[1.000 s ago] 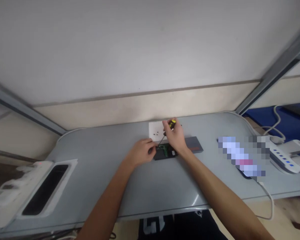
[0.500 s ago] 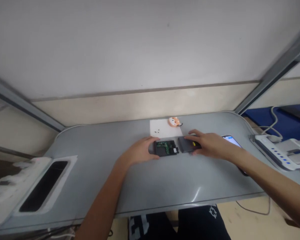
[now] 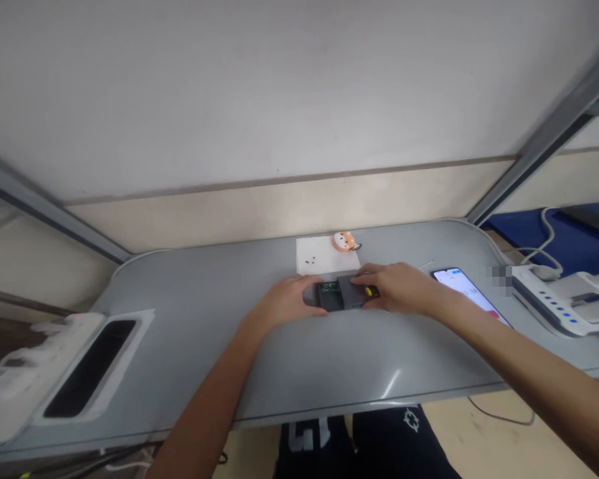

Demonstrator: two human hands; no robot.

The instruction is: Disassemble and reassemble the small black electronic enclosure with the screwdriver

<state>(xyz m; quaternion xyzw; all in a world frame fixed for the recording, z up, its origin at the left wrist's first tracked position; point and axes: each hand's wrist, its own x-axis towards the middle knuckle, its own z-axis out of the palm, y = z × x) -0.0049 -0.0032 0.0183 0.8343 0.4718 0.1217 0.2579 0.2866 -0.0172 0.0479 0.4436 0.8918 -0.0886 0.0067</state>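
A small rectangular black case (image 3: pixel 325 301), its green circuit board (image 3: pixel 329 287) partly bared, lies mid-table near the back edge with a flat matte grey cover (image 3: pixel 350 293) sitting across its right part. The left hand (image 3: pixel 284 303) curls narrowly on the case's left end, while the right hand (image 3: pixel 398 287) grips the cover, a yellow-ended screwdriver (image 3: pixel 371 291) tucked beneath its fingers. Behind, on the smooth grey table (image 3: pixel 299 366), lies a white paper sheet (image 3: pixel 322 251) with tiny dark screws (image 3: pixel 307 261).

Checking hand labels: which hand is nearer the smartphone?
Right. The right hand sits just left of the smartphone, apart from it; the left hand is farther left, past the opened device.
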